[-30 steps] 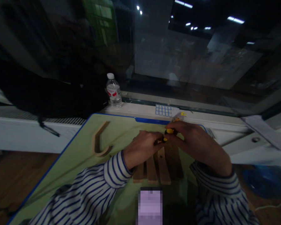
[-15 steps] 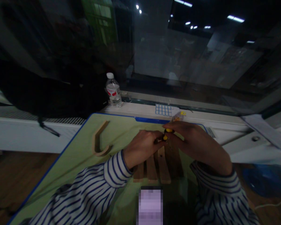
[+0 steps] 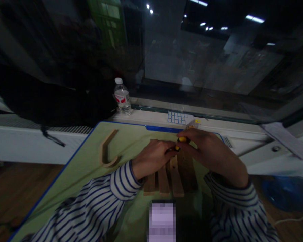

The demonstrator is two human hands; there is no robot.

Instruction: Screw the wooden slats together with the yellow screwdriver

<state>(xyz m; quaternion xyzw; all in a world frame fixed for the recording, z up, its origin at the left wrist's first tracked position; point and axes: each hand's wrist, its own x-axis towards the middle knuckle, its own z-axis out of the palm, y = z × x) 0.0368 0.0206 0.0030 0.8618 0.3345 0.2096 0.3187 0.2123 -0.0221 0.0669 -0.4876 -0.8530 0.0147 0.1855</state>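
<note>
Between my hands, over the wooden slats (image 3: 177,176), is a short yellow-and-black tool that looks like a stubby screwdriver (image 3: 182,138). My right hand (image 3: 207,148) pinches its upper end with thumb and fingers. Lower down, my left hand (image 3: 154,158) closes thumb and forefinger round the yellow-and-black part, its palm over the slats. The slats lie side by side with their near ends showing; one has a small dark hole. The tool's tip is hidden by my fingers. To the left lies a hook-shaped bent wooden piece (image 3: 102,154), touched by neither hand.
The green tabletop (image 3: 86,164) has a blue rim. Beyond it, a water bottle (image 3: 123,99), a blue-grid sheet (image 3: 176,117) and a small clear bag (image 3: 192,124) are on or near the windowsill. A phone-like object with a blurred screen (image 3: 162,220) lies at the near edge.
My right hand has shifted very slightly at the top of the screwdriver. My left hand, the slats and the bent piece stay almost the same.
</note>
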